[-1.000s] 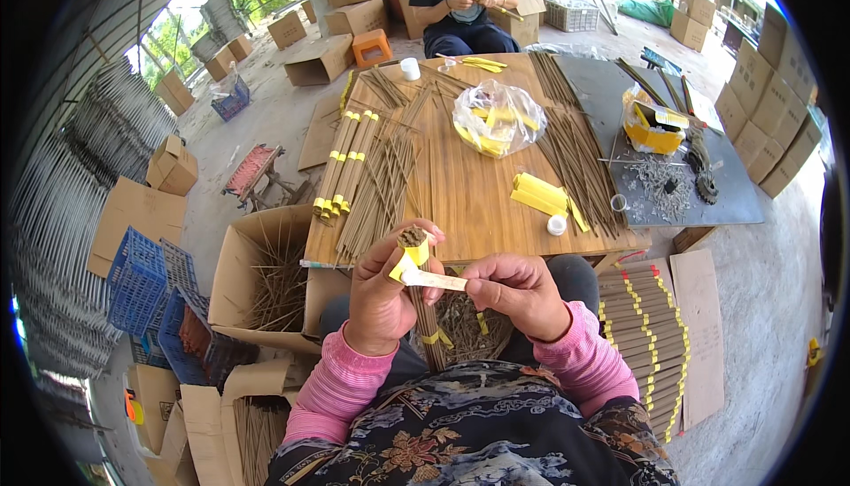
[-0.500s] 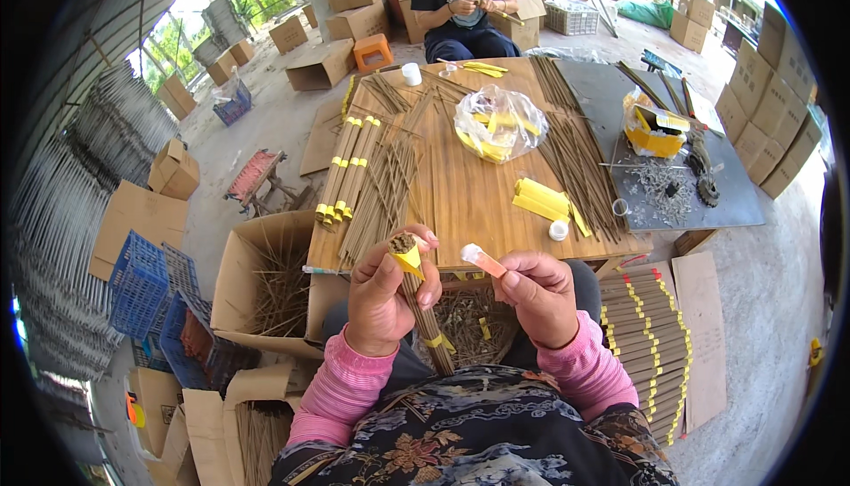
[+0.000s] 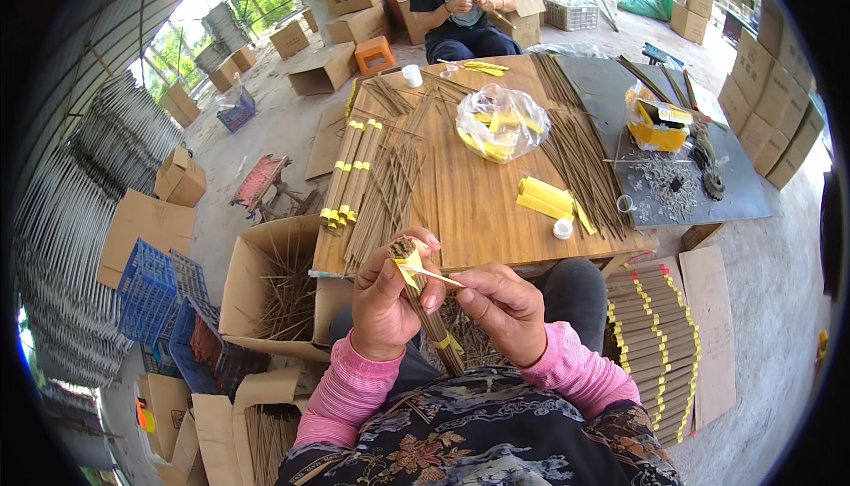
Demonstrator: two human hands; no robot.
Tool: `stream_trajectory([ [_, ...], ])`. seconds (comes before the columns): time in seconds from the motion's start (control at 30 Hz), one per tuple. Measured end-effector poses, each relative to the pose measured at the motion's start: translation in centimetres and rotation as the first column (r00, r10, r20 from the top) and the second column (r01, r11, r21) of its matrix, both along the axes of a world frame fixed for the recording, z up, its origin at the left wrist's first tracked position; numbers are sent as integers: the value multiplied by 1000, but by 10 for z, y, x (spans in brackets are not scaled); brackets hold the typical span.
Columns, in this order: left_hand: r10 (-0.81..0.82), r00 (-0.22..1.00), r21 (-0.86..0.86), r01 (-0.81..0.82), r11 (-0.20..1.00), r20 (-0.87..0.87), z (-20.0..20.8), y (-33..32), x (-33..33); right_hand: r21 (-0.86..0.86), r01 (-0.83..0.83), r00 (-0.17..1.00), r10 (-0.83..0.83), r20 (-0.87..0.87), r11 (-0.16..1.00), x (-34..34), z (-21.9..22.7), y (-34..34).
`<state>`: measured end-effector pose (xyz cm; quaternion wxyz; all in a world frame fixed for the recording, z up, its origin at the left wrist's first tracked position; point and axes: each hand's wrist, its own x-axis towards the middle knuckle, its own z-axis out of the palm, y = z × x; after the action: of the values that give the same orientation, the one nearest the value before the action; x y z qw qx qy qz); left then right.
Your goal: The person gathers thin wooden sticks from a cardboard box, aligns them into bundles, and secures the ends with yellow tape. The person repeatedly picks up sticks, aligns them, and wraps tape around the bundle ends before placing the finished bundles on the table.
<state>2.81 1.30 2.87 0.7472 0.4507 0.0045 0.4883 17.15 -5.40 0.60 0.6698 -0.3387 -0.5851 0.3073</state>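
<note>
My left hand (image 3: 376, 318) is closed around a bundle of thin brown sticks (image 3: 431, 320), tilted with its top end upward. A yellow paper strip (image 3: 407, 266) wraps the bundle near that top end, and a second yellow band (image 3: 448, 343) shows lower down. Between thumb and fingers, my right hand (image 3: 506, 309) pinches a small flat spreader (image 3: 440, 276). Its tip touches the yellow strip; the paste on it is hard to make out now. On the table ahead lie yellow paper strips (image 3: 542, 196) beside a small white tub (image 3: 562, 229).
Banded bundles (image 3: 350, 176) and loose sticks (image 3: 382, 194) cover the wooden table's left (image 3: 460, 220). A plastic bag (image 3: 502, 123) holds yellow strips. A carton of sticks (image 3: 266, 287) stands left; finished bundles (image 3: 655, 344) lie right. Across the table sits another person (image 3: 465, 17).
My right hand has moved left and brought the spreader's tip from beside the bundle onto the yellow strip. My left hand keeps hold of the bundle in nearly the same place.
</note>
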Motion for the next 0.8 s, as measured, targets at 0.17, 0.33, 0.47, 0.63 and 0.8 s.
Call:
stream_trajectory([
  [0.17,23,1000,6,-23,1000,-16,-1,-1,2,33,-42,999,42,4,999,-2,0,1],
  [0.33,51,999,41,-50,998,-16,-2,0,3,46,-70,997,69,15,997,-2,0,1],
  [0.47,39,999,32,-38,999,-14,-2,1,4,42,-75,997,74,26,996,1,0,1],
  [0.63,31,999,16,-30,999,-20,-3,2,4,32,-94,994,92,54,995,5,3,0],
  [0.8,22,999,16,-21,1000,-37,-3,2,4,9,-175,984,174,37,985,15,5,-5],
])
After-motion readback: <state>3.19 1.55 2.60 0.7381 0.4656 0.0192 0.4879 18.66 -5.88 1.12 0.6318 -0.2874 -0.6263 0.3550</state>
